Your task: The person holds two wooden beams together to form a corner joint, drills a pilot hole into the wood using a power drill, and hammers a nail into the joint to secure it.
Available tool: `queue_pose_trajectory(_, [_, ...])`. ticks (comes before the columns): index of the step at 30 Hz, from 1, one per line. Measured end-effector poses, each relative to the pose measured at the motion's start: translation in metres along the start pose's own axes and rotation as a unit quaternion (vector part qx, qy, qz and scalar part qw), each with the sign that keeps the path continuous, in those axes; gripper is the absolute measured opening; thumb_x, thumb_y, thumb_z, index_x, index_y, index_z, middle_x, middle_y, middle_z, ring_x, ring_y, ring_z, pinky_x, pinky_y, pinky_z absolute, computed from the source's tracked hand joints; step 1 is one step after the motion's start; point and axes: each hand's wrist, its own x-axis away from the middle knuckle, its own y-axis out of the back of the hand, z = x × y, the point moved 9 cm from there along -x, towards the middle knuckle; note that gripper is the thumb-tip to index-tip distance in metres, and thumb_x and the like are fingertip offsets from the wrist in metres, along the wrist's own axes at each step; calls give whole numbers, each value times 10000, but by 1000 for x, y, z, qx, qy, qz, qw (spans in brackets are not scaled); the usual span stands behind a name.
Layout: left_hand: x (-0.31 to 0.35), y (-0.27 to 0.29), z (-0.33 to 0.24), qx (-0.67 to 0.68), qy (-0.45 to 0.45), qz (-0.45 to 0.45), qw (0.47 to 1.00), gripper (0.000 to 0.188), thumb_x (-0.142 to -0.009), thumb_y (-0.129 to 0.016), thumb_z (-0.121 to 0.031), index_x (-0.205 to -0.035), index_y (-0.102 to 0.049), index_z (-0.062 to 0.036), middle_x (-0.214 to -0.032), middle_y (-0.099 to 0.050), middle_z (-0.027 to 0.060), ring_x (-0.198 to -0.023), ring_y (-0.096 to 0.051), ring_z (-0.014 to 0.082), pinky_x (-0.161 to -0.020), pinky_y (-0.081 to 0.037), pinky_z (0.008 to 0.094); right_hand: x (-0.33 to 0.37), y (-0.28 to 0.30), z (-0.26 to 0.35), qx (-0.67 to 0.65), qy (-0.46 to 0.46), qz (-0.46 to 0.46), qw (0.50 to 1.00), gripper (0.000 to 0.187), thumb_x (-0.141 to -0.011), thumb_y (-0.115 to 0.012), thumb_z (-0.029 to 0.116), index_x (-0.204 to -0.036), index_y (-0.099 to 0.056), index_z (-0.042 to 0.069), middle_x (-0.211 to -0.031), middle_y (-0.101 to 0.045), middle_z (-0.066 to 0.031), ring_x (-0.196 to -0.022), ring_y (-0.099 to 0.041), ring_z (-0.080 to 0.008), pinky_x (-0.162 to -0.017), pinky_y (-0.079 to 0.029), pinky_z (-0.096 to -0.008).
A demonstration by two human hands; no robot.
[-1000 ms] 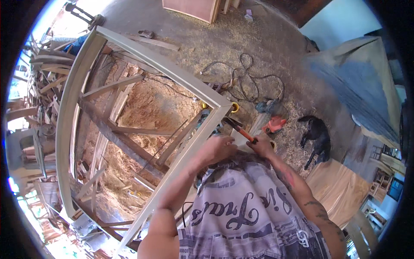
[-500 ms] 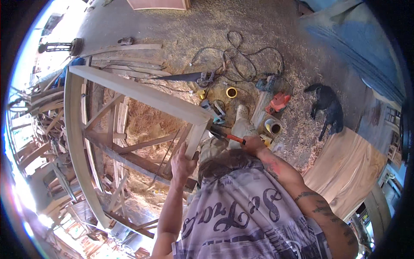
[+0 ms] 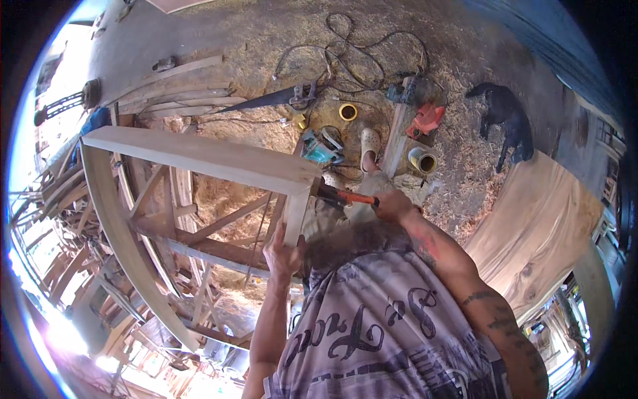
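A pale wooden frame with a long straight beam (image 3: 199, 156), a short end piece (image 3: 297, 216) and a curved piece (image 3: 119, 219) lies in front of me on the left. My left hand (image 3: 284, 255) wraps round the short end piece below the corner. In my right hand (image 3: 393, 205) is a hammer (image 3: 355, 197) with an orange and black handle. Its dark head is at the outer side of the corner joint; whether it touches the wood is hard to tell.
Beneath the frame stands a wooden trestle (image 3: 199, 243). Sawdust, a handsaw (image 3: 266, 100), cords, a teal power tool (image 3: 322, 146), a red tool (image 3: 426, 120), a yellow tape roll (image 3: 347, 112) and a can (image 3: 422, 159) lie ahead. A black dog (image 3: 508, 123) rests at right, near a wide board (image 3: 538, 233).
The hammer head has come up against the corner of the frame, its handle now lying flatter. My left hand keeps its hold on the end piece. The whole view has shifted slightly.
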Motion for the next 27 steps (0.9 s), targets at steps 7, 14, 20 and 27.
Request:
queue_pose_trajectory(7, [-23,-10,12,-26,25,154,987,836,-840,-702,-536,-1390,-511,63,-1135,-708,231,-1013,-702,345,-884,-542,439,11,20,-5,-34,-52,-2,998,249,-873,-597,315,-909,-710,95,-846,-703,-201,-807,-693,-401,-738,-544,-518])
queue_pose_trajectory(14, [-118,-109,154,306,144,133,932,738,-1031,-331,-627,-1412,-534,-29,-1219,-662,146,-1044,-641,268,-979,-483,430,16,27,23,44,-69,24,996,316,-889,-600,376,-950,-751,104,-824,-702,-213,-803,-699,-408,-747,-541,-516])
queue_pose_trajectory(20, [-109,-143,136,394,248,286,838,572,-1025,-402,-526,-1253,-651,-65,-979,-712,73,-936,-656,201,-836,-526,374,9,28,6,59,-122,-21,991,340,-871,-598,339,-913,-744,35,-884,-706,-244,-867,-694,-429,-799,-536,-527])
queue_pose_trajectory(27, [-106,-96,108,374,216,192,881,509,-1004,-438,-447,-1243,-645,-48,-988,-707,81,-944,-651,215,-851,-518,385,3,24,-7,43,-45,-20,998,262,-855,-577,294,-930,-745,107,-871,-711,-215,-865,-702,-413,-785,-552,-522])
